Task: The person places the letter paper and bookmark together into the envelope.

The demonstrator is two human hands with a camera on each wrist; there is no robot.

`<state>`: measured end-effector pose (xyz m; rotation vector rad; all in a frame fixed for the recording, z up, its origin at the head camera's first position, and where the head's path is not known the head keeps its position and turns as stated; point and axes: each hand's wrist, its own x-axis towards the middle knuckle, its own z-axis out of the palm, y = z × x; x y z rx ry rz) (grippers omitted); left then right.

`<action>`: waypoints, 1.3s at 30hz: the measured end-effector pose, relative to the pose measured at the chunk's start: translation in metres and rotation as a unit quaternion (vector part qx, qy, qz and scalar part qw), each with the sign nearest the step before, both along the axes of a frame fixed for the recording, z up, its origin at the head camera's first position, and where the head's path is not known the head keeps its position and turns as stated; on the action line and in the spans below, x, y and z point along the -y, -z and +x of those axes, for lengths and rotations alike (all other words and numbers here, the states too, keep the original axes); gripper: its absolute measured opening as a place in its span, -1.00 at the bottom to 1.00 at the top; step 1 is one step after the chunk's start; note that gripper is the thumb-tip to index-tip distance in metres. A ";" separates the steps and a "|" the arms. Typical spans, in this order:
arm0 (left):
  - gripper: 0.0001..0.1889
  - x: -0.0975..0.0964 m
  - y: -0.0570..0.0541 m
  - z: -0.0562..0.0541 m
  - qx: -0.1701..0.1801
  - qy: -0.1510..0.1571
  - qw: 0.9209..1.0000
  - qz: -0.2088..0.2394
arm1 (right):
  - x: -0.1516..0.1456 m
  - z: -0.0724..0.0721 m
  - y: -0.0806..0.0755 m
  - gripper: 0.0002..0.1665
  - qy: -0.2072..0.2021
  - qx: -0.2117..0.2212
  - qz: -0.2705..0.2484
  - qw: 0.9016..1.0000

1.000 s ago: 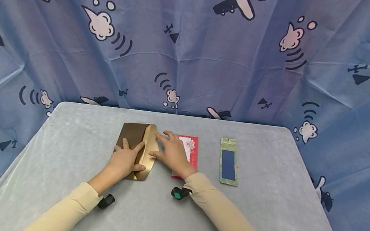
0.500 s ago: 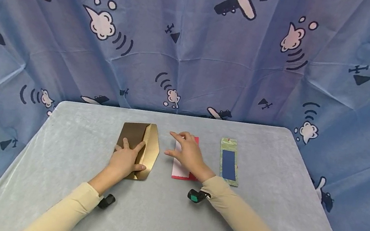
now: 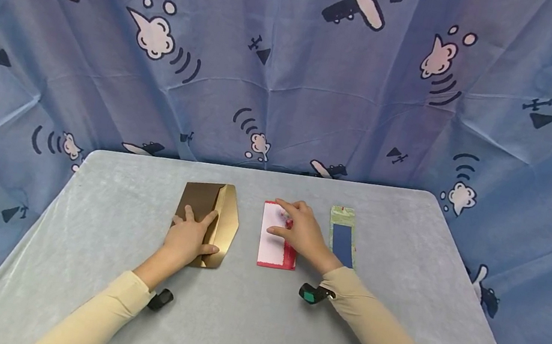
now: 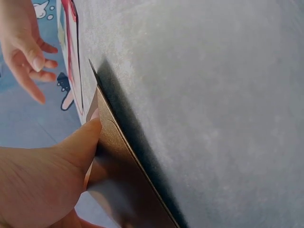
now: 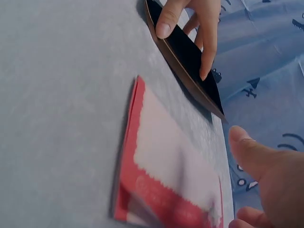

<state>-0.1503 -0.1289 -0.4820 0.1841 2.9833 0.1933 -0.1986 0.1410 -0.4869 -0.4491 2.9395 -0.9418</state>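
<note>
Card (image 3: 276, 239) lengthwise away from person under relaxed right-hand fingers (image 3: 286, 217); left flat on envelope (image 3: 208, 218).

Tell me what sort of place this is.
Probably a makeshift tabletop recording set, not a lived-in room: a grey cloth-covered table backed by a draped blue airplane-print sheet, with only a gold envelope, a red card and a green bookmark laid out.

Under the left hand (image 3: 191, 237) lies a metallic gold-brown envelope (image 3: 205, 203) with a brighter gold flap. Beneath the right hand (image 3: 303, 232) the card (image 3: 272, 244) is red-edged with a white panel and a small floral print. Just beyond that grip lies a strip (image 3: 342, 232) with a green patterned border and navy centre. The tabletop (image 3: 240, 318) is pale grey; the backdrop (image 3: 294, 65) is blue with cartoon aeroplanes and clouds; both sleeves are cream.
</note>
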 end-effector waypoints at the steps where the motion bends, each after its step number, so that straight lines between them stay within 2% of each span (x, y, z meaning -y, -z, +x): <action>1: -0.05 0.000 0.000 0.000 0.000 0.000 1.000 0.000 | -0.002 0.000 0.001 -0.10 0.002 0.003 0.002 1.000; 8: -0.05 -0.001 -0.001 0.000 -0.003 0.002 1.000 -0.002 | -0.015 0.000 0.006 -0.10 0.000 0.003 -0.010 1.000; 15: -0.05 -0.001 -0.002 0.001 -0.003 0.003 1.000 0.000 | -0.021 0.000 0.012 -0.09 0.014 0.010 -0.005 1.000; 25: -0.05 0.000 -0.002 -0.001 0.001 -0.003 1.000 -0.003 | -0.019 0.003 0.020 -0.10 0.025 0.007 0.044 0.999; 39: -0.05 -0.001 -0.001 0.000 -0.004 0.000 1.000 -0.008 | -0.009 0.007 0.013 -0.08 0.057 0.023 0.067 0.996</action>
